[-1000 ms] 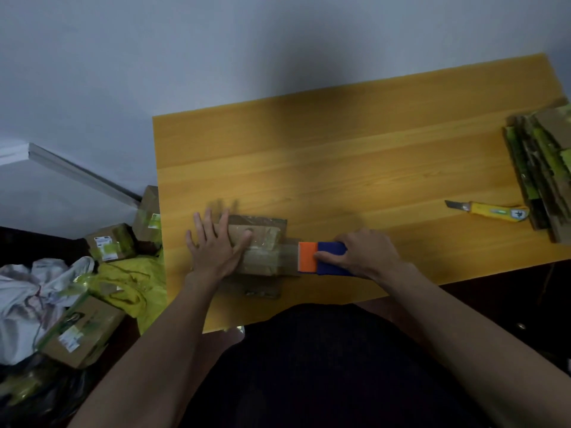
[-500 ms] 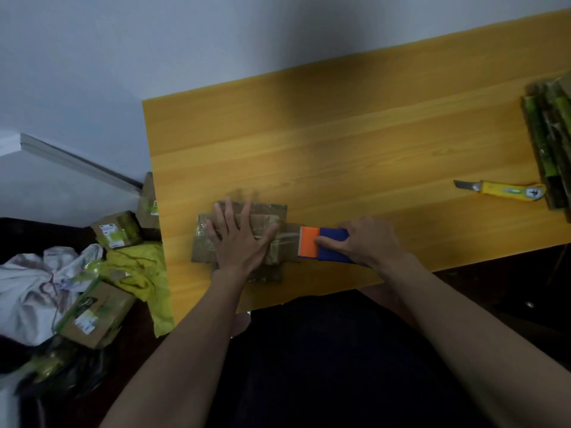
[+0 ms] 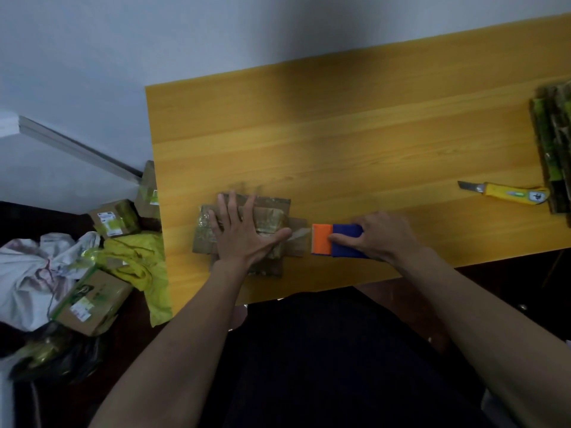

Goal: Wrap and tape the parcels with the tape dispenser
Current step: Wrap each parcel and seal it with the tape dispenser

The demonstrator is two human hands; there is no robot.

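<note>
Wooden table (image 3: 340,143) against pale wall. Left hand (image 3: 244,233) presses flat on taped brown parcel (image 3: 268,220); right hand (image 3: 383,236) grips orange-blue tape dispenser (image 3: 335,240).

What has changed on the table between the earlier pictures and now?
The left hand slid rightward across the parcel, uncovering its left end. The right hand keeps gripping the tape dispenser beside the parcel; the utility knife lies untouched.

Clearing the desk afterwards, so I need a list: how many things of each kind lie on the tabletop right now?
Parcels: 1, the parcel under the left hand
Tape dispensers: 1, the tape dispenser in the right hand
Utility knives: 1, the yellow knife
Cardboard stacks: 1, the stack at the right edge
Total: 4
</note>
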